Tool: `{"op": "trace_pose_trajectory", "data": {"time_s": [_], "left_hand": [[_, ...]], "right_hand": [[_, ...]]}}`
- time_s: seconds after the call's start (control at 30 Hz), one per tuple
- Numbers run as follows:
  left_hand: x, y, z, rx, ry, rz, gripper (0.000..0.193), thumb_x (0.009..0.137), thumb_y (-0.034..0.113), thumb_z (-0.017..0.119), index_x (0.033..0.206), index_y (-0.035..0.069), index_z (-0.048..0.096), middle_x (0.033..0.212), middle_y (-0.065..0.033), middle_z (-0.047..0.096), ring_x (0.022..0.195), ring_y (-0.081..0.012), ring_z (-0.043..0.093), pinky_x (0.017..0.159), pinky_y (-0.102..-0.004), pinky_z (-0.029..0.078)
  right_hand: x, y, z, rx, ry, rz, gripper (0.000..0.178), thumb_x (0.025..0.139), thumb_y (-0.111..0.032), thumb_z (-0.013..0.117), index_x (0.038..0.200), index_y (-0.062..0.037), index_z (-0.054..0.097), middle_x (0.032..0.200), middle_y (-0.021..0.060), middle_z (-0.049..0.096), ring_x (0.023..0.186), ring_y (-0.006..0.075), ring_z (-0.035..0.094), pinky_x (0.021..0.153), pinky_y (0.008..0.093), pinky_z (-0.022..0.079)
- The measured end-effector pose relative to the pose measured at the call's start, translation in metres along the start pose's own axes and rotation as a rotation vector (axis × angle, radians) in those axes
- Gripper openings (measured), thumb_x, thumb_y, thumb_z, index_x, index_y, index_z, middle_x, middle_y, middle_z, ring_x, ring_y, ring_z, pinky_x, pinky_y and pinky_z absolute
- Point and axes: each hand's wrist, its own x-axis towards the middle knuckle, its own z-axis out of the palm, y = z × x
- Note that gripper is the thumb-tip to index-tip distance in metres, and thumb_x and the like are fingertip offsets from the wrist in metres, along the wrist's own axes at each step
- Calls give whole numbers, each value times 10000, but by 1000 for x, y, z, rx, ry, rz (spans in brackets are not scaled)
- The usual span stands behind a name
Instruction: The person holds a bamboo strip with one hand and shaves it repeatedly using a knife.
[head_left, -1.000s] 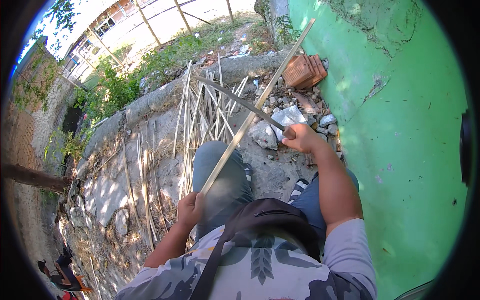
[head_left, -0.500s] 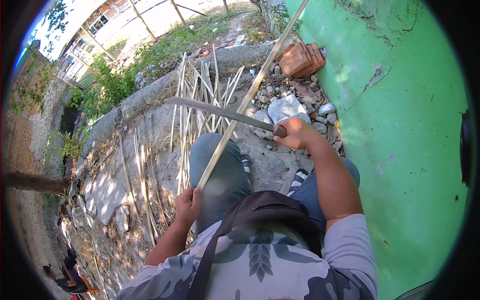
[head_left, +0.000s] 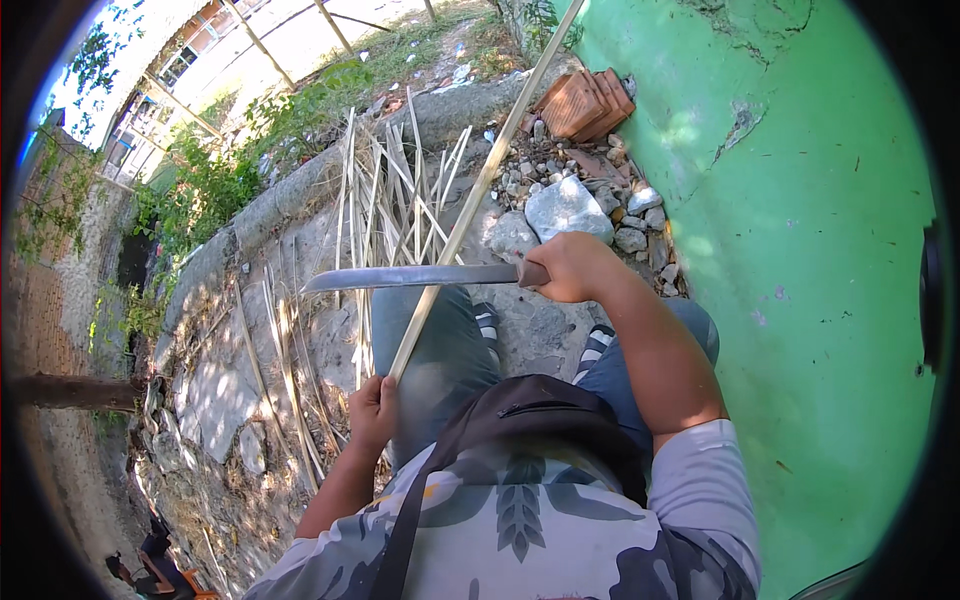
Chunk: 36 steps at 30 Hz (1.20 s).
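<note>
1. The person's left fingers [head_left: 382, 396] grip the lower end of a long pale strip [head_left: 475, 203].
2. The right fingers [head_left: 554, 287] clasp a long knife [head_left: 400, 278], which crosses the strip.
3. Over there, loose strips [head_left: 387, 205] lie near stones [head_left: 568, 208].

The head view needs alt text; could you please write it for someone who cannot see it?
A person's right hand holds a long knife across a pale strip gripped in the left hand. More strips lie ahead, left of stones and a green wall.
</note>
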Motion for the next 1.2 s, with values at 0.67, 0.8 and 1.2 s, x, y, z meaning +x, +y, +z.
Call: {"op": "trace_pose_trajectory", "data": {"time_s": [0.67, 0.8, 1.2], "left_hand": [[1, -15, 3, -31, 27, 72, 373, 1027, 253, 567, 735, 22, 547, 573, 13, 457, 565, -49, 389, 492, -278, 333], [4, -4, 4, -8, 10, 42, 390, 1022, 266, 572, 724, 17, 545, 568, 8, 460, 557, -51, 393, 487, -285, 334], [2, -8, 0, -79, -16, 1, 414, 1019, 273, 575, 694, 25, 512, 550, 11, 434, 545, -55, 386, 475, -299, 315]], "right_hand": [[7, 36, -5, 195, -10, 189, 280, 811, -310, 705, 977, -86, 681, 927, 167, 702, 916, 358, 670, 792, 436, 513], [5, 68, -1, 426, 178, 438, 324, 812, -274, 715, 1064, -73, 677, 978, 180, 678, 971, 325, 654, 834, 408, 499], [3, 15, 0, 83, -75, 83, 275, 766, -271, 760, 965, -91, 699, 828, 159, 690, 810, 342, 671, 728, 416, 509]]}}
